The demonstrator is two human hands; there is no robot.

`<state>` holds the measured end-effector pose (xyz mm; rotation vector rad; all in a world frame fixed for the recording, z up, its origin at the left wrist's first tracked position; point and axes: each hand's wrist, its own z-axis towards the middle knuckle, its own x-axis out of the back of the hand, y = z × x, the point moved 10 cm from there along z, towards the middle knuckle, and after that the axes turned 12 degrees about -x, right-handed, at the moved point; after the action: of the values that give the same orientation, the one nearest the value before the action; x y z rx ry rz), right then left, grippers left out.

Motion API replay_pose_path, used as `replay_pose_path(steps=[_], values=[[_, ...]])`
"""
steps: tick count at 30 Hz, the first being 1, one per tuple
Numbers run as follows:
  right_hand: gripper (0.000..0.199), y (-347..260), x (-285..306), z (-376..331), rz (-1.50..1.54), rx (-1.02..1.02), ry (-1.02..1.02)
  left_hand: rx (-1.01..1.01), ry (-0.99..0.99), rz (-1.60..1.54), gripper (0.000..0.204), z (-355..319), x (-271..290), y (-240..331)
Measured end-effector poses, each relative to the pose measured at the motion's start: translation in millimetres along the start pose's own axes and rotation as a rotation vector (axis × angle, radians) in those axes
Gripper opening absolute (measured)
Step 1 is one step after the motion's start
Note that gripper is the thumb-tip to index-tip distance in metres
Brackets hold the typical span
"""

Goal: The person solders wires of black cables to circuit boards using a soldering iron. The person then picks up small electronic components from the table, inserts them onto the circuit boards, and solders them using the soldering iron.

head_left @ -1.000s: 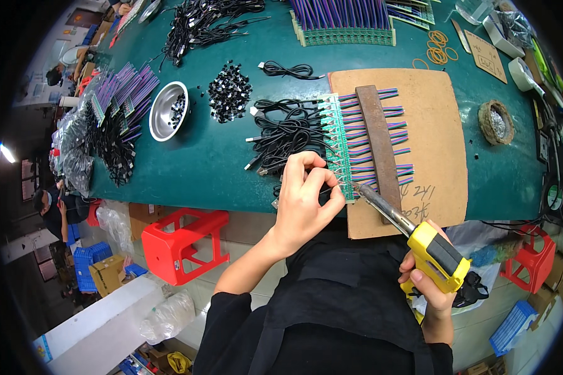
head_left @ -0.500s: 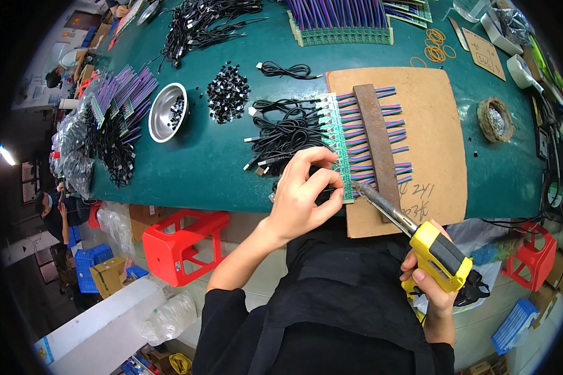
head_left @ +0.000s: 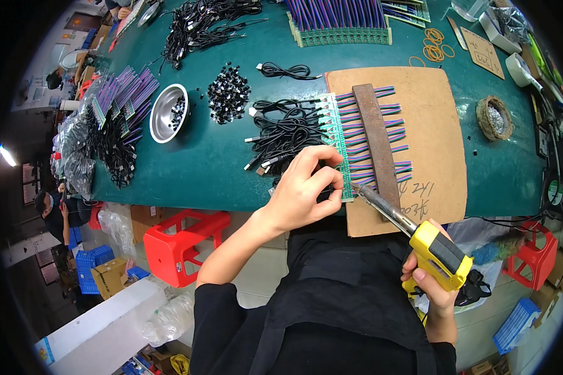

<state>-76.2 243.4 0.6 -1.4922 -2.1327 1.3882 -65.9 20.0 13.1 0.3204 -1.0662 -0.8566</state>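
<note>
My right hand point(head_left: 433, 275) is wrapped round the grip of a yellow and black soldering gun point(head_left: 443, 255). The gun's metal tip reaches the lower end of a strip of green circuit boards point(head_left: 336, 134). Beside that tip, the fingers of my left hand point(head_left: 306, 190) are pinched at the strip's left edge; whatever is between them is too small to make out. Black USB cables point(head_left: 288, 134) lie in a bundle along the strip's left side, partly under my left hand. Striped purple wires point(head_left: 388, 109) run out to the right, beneath a rusty metal bar point(head_left: 377, 140) lying across them.
Cardboard point(head_left: 431, 137) lies under the wires. Small black parts point(head_left: 227, 94) form a pile beside a metal bowl point(head_left: 161, 115). More boards with purple wires point(head_left: 344, 36) lie at the back. A round pot point(head_left: 494, 119) stands at right, near rubber bands point(head_left: 436, 47). Below the table is a red stool point(head_left: 166, 253).
My left hand has shifted very slightly at the board's edge, and its forearm has swung a little to the left. The soldering gun stays almost in place.
</note>
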Motion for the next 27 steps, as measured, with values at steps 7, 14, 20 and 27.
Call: replay_pose_path(steps=[7, 14, 20, 27], values=[[0.064, 2.4, -2.3, 1.3, -0.002, -0.040, -0.003, -0.285, -0.043, 0.132, 0.024, 2.4, 10.7, 21.5], [0.067, 0.4, -4.4, 2.2, -0.058, -0.068, 0.051, -0.415, -0.021, 0.311, 0.024, -3.5, 9.8, 38.2], [0.062, -1.8, -2.8, -0.5, -0.123, -0.068, 0.040, -0.434, -0.035, 0.382, 0.023, -5.3, 5.3, 42.6], [0.070, -6.2, 4.9, -4.5, 0.025, -0.002, 0.083, -0.421, -0.036, 0.392, 0.024, -10.3, 4.1, 43.0]])
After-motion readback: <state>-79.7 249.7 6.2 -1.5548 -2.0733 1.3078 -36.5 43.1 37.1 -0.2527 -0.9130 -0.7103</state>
